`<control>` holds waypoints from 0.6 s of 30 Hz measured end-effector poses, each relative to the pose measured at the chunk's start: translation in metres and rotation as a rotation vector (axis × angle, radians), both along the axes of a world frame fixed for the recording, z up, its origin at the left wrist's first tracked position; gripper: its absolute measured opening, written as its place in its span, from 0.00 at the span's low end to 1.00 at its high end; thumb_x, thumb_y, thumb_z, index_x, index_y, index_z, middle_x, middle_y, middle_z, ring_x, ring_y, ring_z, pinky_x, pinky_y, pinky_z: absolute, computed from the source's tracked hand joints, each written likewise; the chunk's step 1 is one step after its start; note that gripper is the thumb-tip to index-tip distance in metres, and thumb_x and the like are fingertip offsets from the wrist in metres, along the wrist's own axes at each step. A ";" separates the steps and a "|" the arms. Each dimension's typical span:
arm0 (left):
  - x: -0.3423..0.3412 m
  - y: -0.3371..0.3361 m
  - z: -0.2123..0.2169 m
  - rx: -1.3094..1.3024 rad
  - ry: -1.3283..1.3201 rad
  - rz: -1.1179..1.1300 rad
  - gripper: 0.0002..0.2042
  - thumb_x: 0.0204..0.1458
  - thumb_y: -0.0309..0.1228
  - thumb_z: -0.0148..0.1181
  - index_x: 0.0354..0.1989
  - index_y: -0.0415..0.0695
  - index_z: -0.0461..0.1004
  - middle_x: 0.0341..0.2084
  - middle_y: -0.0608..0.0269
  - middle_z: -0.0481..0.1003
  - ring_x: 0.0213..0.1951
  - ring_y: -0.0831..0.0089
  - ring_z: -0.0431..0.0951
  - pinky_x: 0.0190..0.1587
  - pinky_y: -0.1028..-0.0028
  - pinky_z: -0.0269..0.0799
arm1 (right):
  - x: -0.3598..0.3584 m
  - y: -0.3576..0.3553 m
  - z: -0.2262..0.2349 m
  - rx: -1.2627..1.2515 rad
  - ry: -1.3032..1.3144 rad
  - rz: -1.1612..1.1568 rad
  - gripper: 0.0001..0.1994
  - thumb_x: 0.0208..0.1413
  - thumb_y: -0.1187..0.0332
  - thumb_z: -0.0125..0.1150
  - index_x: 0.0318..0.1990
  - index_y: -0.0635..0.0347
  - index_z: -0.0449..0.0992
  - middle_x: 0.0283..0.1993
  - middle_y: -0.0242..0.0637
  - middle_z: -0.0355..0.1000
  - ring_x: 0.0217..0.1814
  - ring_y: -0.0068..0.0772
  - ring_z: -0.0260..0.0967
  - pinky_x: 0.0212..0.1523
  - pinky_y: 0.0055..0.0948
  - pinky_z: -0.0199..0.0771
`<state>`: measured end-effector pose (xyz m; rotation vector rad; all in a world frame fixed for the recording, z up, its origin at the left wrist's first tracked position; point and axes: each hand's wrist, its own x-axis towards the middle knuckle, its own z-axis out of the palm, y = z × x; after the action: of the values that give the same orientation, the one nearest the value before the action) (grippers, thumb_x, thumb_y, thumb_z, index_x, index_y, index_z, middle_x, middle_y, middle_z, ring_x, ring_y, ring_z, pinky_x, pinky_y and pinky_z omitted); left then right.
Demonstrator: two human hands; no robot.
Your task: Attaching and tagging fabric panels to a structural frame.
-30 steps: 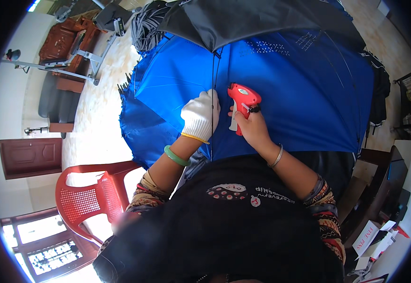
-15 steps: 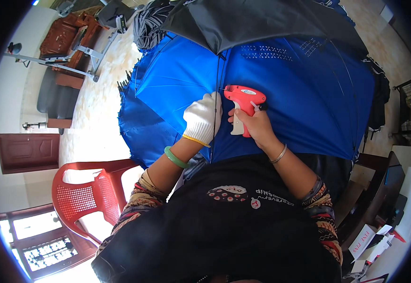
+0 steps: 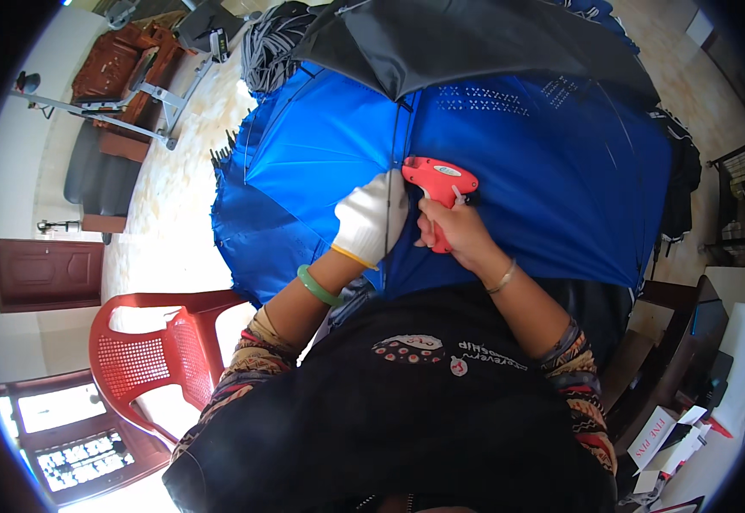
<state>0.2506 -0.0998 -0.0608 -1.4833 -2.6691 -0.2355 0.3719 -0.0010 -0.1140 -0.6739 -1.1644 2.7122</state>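
A red tagging gun (image 3: 443, 181) is wrapped in the fingers of my bare right hand (image 3: 458, 227). Its trigger looks squeezed in under them, and its nose meets a thin dark umbrella rib (image 3: 390, 201). My left hand (image 3: 371, 215), in a white knit glove, is closed at the same rib, pinching the blue umbrella (image 3: 543, 188) beside the gun's nose. The left fingertips are partly hidden by the rib and the cloth. The blue canopy spreads in front of me, its stretched panels reaching far to the right.
A black canopy (image 3: 475, 43) covers the blue one's far side, and grey bundled cords or cloth (image 3: 271, 51) lie at its far left. On the left stands a red plastic chair (image 3: 163, 350). Several small boxes (image 3: 650, 436) rest at lower right.
My right fingers have tightened, and the gun's pale trigger has gone in under them. The gun's nose has shifted slightly left to the rib, and the left glove has edged right.
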 end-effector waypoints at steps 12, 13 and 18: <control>-0.090 -0.059 0.047 0.376 -1.098 -0.004 0.20 0.56 0.26 0.54 0.58 0.34 0.66 0.39 0.61 0.76 0.30 0.81 0.70 0.31 0.81 0.70 | 0.284 0.103 0.059 0.322 -0.006 -1.135 0.25 0.62 0.58 0.51 0.62 0.61 0.57 0.59 0.47 0.65 0.57 0.40 0.67 0.53 0.43 0.71; -0.105 -0.059 0.047 0.347 -1.093 -0.045 0.21 0.56 0.26 0.54 0.58 0.33 0.65 0.39 0.62 0.76 0.29 0.80 0.71 0.31 0.80 0.70 | 0.287 0.107 0.046 0.263 0.008 -1.039 0.26 0.61 0.57 0.52 0.63 0.57 0.56 0.61 0.45 0.64 0.57 0.39 0.66 0.55 0.43 0.69; -0.234 -0.073 0.078 -0.005 -0.958 0.239 0.17 0.56 0.27 0.53 0.54 0.36 0.69 0.36 0.60 0.76 0.30 0.71 0.76 0.37 0.74 0.73 | 0.209 0.063 0.029 0.298 -0.083 -0.811 0.22 0.60 0.68 0.53 0.61 0.60 0.59 0.51 0.47 0.71 0.46 0.34 0.73 0.45 0.35 0.77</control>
<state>0.0161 -0.1732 0.0176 -1.2082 -3.4878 -1.1764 0.5808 0.0619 -0.0846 -0.9528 -0.9841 1.8171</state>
